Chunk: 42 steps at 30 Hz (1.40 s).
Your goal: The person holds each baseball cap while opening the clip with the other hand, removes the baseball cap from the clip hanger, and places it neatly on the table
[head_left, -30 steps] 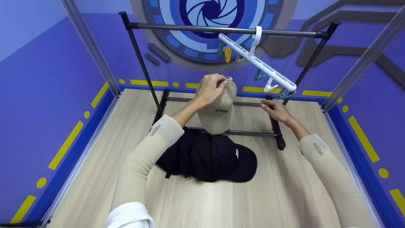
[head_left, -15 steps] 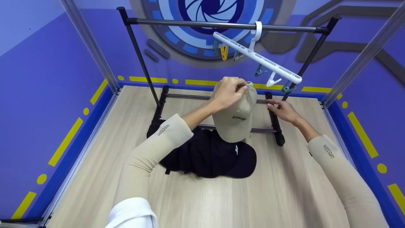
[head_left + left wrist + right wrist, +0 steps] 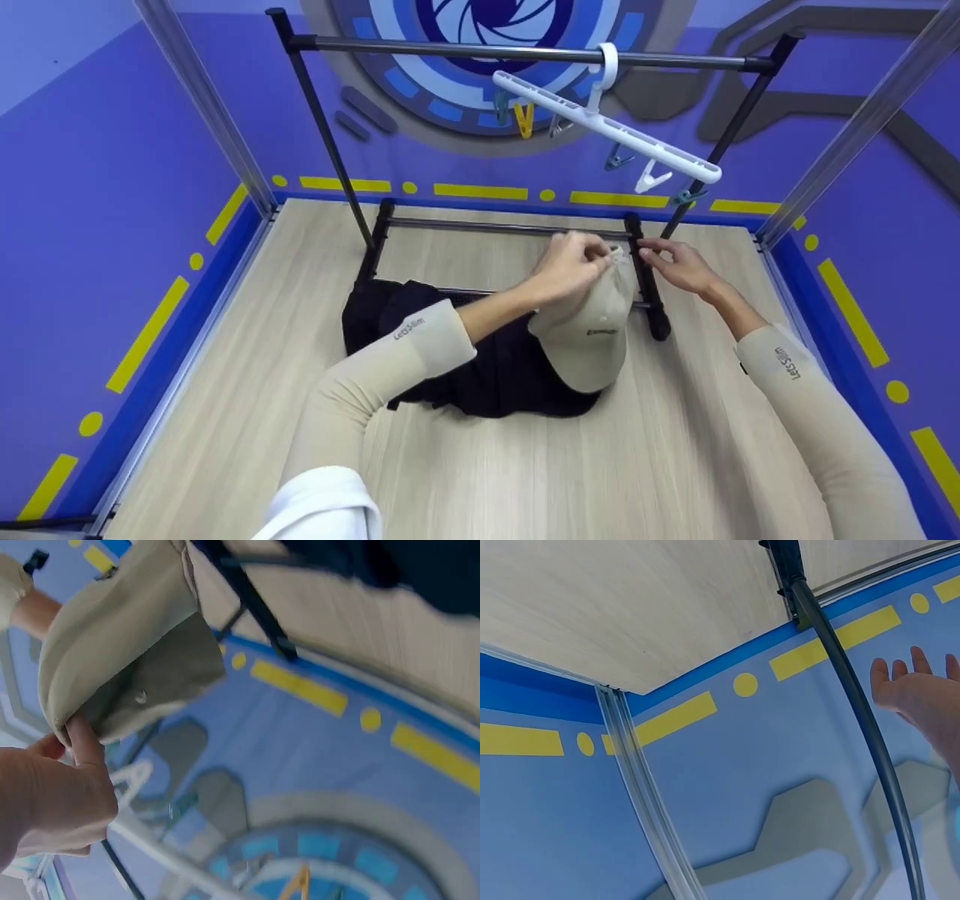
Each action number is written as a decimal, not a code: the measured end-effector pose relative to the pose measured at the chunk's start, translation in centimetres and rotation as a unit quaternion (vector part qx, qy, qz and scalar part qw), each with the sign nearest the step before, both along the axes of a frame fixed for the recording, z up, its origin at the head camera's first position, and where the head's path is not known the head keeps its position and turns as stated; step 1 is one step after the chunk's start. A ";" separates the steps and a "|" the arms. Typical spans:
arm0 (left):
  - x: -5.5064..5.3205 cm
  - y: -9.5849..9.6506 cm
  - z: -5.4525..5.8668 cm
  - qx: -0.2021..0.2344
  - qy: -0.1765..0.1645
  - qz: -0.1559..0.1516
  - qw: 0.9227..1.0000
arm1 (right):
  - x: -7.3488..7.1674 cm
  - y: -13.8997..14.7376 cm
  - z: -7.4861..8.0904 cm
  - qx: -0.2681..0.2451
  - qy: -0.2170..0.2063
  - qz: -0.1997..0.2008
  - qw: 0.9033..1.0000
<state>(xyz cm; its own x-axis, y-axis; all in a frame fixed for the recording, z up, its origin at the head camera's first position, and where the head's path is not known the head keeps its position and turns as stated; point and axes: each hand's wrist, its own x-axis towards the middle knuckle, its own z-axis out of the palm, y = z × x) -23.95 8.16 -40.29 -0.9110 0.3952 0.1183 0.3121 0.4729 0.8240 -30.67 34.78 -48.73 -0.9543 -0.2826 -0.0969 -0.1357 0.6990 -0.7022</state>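
My left hand pinches a beige baseball cap by its gathered back edge. Its brim hangs down in front of a dark heap of black caps on the floor. In the left wrist view, thumb and fingers of the left hand grip the rim of the beige cap, whose hollow inside shows. My right hand holds nothing, fingers loosely extended beside the rack's right foot. The right wrist view has the right hand at its edge, fingers apart.
A black metal rack stands at the back. From its top bar hangs a white clip hanger, set at a slant, with several clips, among them a yellow clip. Blue walls enclose the wooden floor.
My left hand has carried the beige cap to the right and lower, so it now covers part of the black caps. The right hand has shifted slightly to the right, still holding nothing.
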 end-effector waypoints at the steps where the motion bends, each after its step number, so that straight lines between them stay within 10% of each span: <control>1: 0.4 0.2 -0.5 0.008 -0.031 0.007 0.999 | 0.1 0.0 -0.1 0.000 -0.003 0.001 1.000; 10: 3.2 -0.3 -4.6 0.091 -0.269 0.019 0.959 | 1.0 0.5 -0.7 0.008 -0.007 0.011 1.000; 18: 4.4 -3.7 -7.7 0.040 -0.265 0.039 0.963 | 1.2 1.0 -1.4 0.005 -0.022 0.017 1.000; 27: 4.7 -6.2 -9.8 0.098 -0.341 0.010 0.935 | 1.6 0.7 -2.3 0.002 -0.026 0.023 0.999; 42: 4.5 -7.7 -10.6 0.030 -0.251 0.013 0.967 | 2.4 1.2 -3.3 0.006 -0.021 0.059 0.998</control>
<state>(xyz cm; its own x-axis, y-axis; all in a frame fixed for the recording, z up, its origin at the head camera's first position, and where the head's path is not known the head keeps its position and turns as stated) -19.42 0.45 -50.85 -0.8690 0.3770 -0.3205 -0.1464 0.4227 0.8944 -28.23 35.98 -52.04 -0.9098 -0.3908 -0.1398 -0.1879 0.6882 -0.7008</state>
